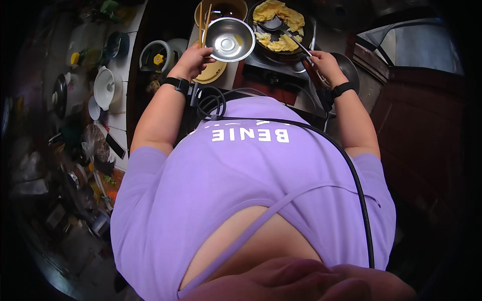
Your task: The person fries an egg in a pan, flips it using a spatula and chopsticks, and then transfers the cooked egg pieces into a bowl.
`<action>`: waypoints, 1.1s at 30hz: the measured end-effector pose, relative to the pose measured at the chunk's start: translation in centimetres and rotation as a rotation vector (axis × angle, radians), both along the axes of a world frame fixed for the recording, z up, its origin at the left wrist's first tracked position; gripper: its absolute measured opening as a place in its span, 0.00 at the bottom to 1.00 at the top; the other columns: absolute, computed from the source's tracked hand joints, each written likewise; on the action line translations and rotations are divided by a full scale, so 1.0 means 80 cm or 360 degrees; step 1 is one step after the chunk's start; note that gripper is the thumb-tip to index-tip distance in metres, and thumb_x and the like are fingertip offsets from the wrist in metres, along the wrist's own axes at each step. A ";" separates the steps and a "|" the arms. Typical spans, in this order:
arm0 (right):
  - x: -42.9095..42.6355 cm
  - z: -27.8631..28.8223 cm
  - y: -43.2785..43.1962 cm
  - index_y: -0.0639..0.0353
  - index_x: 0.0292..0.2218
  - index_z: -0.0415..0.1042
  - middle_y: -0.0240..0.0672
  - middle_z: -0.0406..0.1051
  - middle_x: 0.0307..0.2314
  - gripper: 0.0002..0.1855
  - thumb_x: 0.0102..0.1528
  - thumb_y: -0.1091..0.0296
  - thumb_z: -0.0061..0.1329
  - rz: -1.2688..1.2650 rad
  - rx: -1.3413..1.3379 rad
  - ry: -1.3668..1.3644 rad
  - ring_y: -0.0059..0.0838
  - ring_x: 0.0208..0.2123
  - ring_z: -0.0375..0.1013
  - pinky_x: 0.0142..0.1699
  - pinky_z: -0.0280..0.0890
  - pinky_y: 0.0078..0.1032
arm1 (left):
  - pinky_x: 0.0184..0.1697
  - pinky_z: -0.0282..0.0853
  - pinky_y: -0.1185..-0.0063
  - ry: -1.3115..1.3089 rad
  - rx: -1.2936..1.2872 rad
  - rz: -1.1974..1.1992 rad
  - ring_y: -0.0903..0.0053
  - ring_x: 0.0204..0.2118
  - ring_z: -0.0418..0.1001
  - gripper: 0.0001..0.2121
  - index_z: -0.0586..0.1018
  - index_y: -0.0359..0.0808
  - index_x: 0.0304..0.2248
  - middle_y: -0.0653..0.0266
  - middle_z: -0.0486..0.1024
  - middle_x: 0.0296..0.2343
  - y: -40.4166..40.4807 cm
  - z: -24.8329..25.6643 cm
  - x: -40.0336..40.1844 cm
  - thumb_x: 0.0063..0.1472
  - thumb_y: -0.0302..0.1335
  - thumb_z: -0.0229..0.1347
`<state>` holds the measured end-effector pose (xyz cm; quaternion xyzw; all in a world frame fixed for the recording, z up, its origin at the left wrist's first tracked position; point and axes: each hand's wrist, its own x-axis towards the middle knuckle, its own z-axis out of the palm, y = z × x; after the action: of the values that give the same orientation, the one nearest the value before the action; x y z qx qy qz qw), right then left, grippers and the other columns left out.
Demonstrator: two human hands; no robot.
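Observation:
My left hand holds a shiny metal bowl by its near left rim, together with a pair of wooden chopsticks that stand up along the bowl's left side. A little yellowish residue shows inside the bowl. In my right hand is the handle of a metal spatula or ladle, whose head rests in a dark frying pan. Cooked yellow egg lies in the pan in large pieces, around the utensil's head. The pan sits on a stove.
Beyond the metal bowl is a yellowish bowl with dark contents; a yellow plate or lid lies below it. A dark wok or lid is at the right. A white-tiled counter at left bears a white bowl. A black cable crosses my shirt.

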<state>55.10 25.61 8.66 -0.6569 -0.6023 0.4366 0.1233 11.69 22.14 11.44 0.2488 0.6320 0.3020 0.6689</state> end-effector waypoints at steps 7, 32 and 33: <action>0.018 0.027 -0.013 0.56 0.43 0.73 0.46 0.73 0.33 0.16 0.52 0.65 0.46 0.0206 0.0293 -0.0335 0.40 0.37 0.73 0.45 0.65 0.27 | 0.18 0.54 0.89 0.0030 -0.0009 -0.0029 0.86 0.25 0.74 0.07 0.68 0.41 0.35 0.71 0.74 0.26 -0.001 -0.008 -0.005 0.58 0.28 0.52; 0.043 0.005 -0.018 0.61 0.44 0.73 0.26 0.71 0.24 0.16 0.52 0.71 0.49 -0.0362 -0.0117 0.0551 0.13 0.24 0.65 0.30 0.61 0.13 | 0.18 0.55 0.89 0.0068 -0.0036 -0.0047 0.85 0.26 0.74 0.07 0.66 0.40 0.35 0.69 0.73 0.26 0.005 -0.002 0.008 0.59 0.29 0.52; 0.041 0.015 -0.023 0.61 0.44 0.73 0.25 0.70 0.24 0.16 0.52 0.71 0.49 -0.0405 -0.0113 0.0592 0.12 0.24 0.64 0.29 0.60 0.12 | 0.18 0.55 0.88 0.0069 -0.0033 -0.0058 0.84 0.26 0.75 0.08 0.66 0.39 0.36 0.68 0.74 0.27 0.007 -0.002 0.009 0.59 0.29 0.51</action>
<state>58.36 23.79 9.84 -0.6396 -0.4657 0.5520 0.2632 12.42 22.68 11.30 0.2597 0.6448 0.2777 0.6631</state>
